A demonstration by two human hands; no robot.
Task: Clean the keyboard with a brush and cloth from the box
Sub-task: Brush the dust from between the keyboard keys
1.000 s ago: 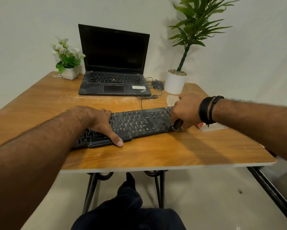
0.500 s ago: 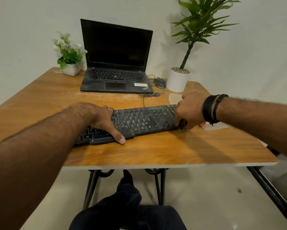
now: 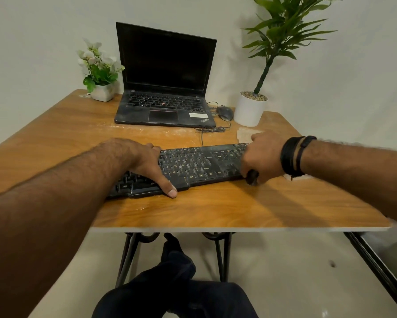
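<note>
A dusty black keyboard (image 3: 193, 166) lies across the middle of the wooden table (image 3: 216, 210). My left hand (image 3: 144, 161) rests flat on its left part, thumb stretched along the front edge. My right hand (image 3: 262, 157) is over the keyboard's right end, fingers curled round a dark brush handle whose end (image 3: 252, 175) sticks out below the fist. The bristles are hidden under the hand. A pale cloth (image 3: 244, 134) lies on the table just behind the right hand.
An open black laptop (image 3: 165, 106) stands at the back with a mouse (image 3: 225, 112) and cable beside it. A white pot with a tall plant (image 3: 250, 109) is back right, a small flower pot (image 3: 102, 90) back left. Something white shows under my right wrist.
My right hand with the brush has shifted slightly over the keyboard's right end. My left hand stays where it was. The camera view has shifted a little.
</note>
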